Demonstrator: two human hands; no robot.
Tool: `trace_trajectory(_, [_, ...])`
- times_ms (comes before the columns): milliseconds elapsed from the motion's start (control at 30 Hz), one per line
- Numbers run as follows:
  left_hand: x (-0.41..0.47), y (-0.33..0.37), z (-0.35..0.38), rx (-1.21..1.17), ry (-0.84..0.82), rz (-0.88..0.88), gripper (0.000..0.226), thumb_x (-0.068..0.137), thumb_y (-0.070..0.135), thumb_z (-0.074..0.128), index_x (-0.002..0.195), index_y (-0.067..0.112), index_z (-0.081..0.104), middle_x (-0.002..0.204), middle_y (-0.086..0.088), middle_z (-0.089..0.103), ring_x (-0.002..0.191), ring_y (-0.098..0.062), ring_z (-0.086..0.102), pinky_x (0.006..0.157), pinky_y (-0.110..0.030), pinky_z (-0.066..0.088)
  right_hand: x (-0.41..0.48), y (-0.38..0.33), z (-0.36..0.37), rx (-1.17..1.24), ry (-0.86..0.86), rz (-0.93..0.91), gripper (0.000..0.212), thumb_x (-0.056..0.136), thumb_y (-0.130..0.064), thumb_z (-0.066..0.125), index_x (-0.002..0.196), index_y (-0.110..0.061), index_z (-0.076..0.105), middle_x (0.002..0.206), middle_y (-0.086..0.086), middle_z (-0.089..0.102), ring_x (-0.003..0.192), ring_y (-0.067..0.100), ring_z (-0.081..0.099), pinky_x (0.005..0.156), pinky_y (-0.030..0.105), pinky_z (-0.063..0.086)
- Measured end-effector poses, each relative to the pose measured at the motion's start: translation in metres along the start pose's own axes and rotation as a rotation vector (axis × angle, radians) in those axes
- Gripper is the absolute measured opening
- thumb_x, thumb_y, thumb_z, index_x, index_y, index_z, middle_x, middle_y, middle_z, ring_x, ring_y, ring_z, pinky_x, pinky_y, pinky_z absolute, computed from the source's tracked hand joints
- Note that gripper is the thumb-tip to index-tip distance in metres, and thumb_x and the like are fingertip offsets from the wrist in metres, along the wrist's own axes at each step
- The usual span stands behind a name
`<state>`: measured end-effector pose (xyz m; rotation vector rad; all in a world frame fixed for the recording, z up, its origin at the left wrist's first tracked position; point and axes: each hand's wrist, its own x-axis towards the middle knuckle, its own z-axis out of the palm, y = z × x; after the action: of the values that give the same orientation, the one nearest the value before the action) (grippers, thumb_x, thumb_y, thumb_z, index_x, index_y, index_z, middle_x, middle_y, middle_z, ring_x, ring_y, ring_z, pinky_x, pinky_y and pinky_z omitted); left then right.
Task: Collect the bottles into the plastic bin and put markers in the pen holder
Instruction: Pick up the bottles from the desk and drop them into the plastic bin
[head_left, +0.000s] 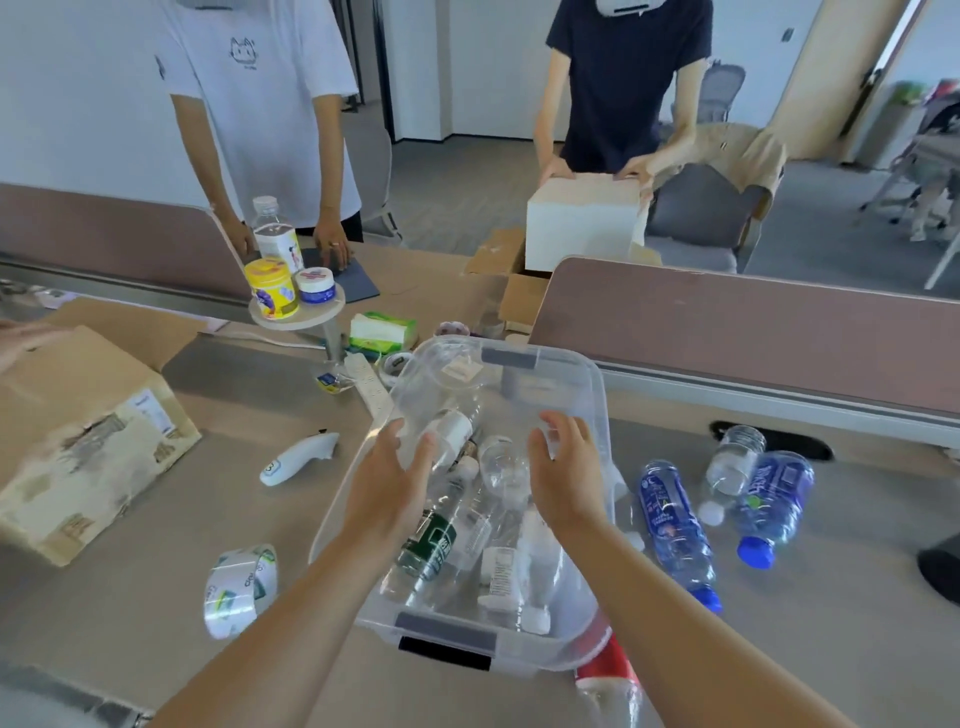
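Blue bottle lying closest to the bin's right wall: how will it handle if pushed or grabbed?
The blue bottle lies on its side on the table, so a sideways push will probably roll it. Its wall looks thin and see-through, so it likely flexes under a firm grip. Fill level is unclear, so weight too.

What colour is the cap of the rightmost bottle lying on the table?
Bright blue cap on the bottle; best seen in the head view.

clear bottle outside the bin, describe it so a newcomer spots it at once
Find the plastic bin mid-table. Three bottles lie to its right; the clear bottle is the farthest back, by the dark desk slot. Unlike its two blue neighbours, it is colourless.
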<state>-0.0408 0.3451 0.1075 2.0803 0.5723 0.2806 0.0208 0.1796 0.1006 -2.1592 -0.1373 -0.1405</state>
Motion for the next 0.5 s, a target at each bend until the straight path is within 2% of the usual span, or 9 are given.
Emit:
trace_trajectory(67, [0.001,0.021,0.007,0.008,0.004,0.047,0.055,0.097,0.050,0.041,0.143,0.020,0.040,0.140,-0.004,0.051,0.127,-0.024,0.049,0.100,-0.037,0.039,0.004,0.001,-0.024,-0.030,0.040,-0.031,0.034,0.097,-0.023,0.046,0.129,-0.014,0.054,0.132,-0.001,0.050,0.114,0.014,0.053,0.089,0.021,0.038])
trace_trajectory(167, [0.000,0.060,0.032,0.000,-0.055,0.157,0.057,0.097,0.054,0.037,0.144,0.022,0.037,0.142,-0.002,0.050,0.129,-0.021,0.048,0.100,-0.035,0.037,0.010,0.015,-0.068,-0.090,0.088,-0.031,0.031,0.096,-0.021,0.047,0.125,-0.014,0.056,0.128,0.001,0.051,0.106,0.013,0.053,0.085,0.019,0.035])
trace_trajectory(367, [-0.020,0.128,0.114,-0.063,-0.186,0.244,0.056,0.098,0.047,0.041,0.146,0.020,0.036,0.149,-0.003,0.044,0.136,-0.019,0.041,0.107,-0.032,0.031,0.014,0.084,-0.166,-0.173,0.231,0.176,0.029,0.094,-0.017,0.048,0.120,-0.009,0.059,0.126,0.010,0.051,0.099,0.024,0.057,0.086,0.030,0.042])
trace_trajectory(500, [-0.035,0.161,0.169,-0.109,-0.246,0.209,0.054,0.096,0.047,0.044,0.143,0.022,0.039,0.142,-0.004,0.050,0.129,-0.020,0.047,0.103,-0.034,0.035,0.017,0.126,-0.224,-0.233,0.261,0.276,0.028,0.091,-0.011,0.048,0.117,-0.007,0.059,0.123,0.014,0.050,0.085,0.019,0.049,0.079,0.026,0.037])
